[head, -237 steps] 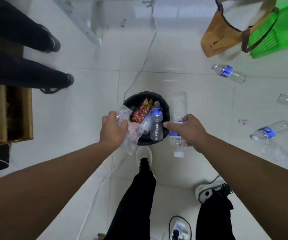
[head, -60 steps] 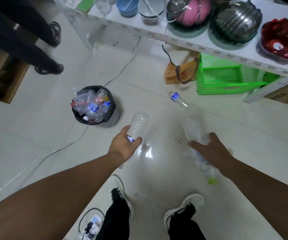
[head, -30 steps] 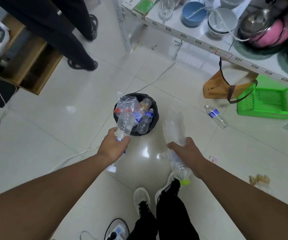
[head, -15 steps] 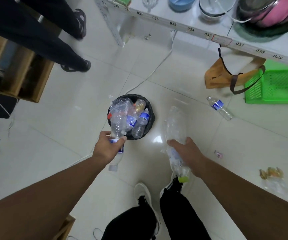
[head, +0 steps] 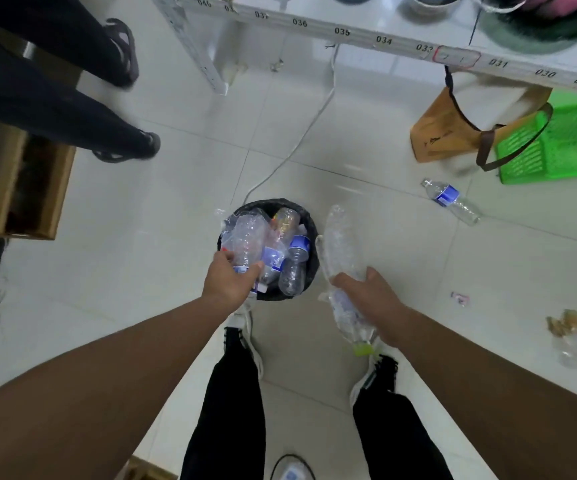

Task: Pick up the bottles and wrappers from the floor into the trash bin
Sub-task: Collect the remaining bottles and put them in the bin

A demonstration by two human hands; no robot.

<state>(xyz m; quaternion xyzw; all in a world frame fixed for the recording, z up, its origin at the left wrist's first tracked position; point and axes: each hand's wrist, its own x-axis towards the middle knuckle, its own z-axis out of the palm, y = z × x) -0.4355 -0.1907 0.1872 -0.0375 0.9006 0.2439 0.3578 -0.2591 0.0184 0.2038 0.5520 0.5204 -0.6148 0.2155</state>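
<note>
Left hand [head: 229,283] gripping a clear bottle [head: 245,242] over the trash bin [head: 309,226], already crowded with bottles. Right hand [head: 370,299] clutching a crumpled bottle [head: 340,247] just right of the bin. Another bottle [head: 451,201] lying on the floor, farther right.

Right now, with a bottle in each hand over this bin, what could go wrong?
The trash bin already looks heaped, so the bottle in the left hand may roll off. The right hand holds its bottle beside the rim, so it could miss. The white cable nearby could snag a foot.
</note>
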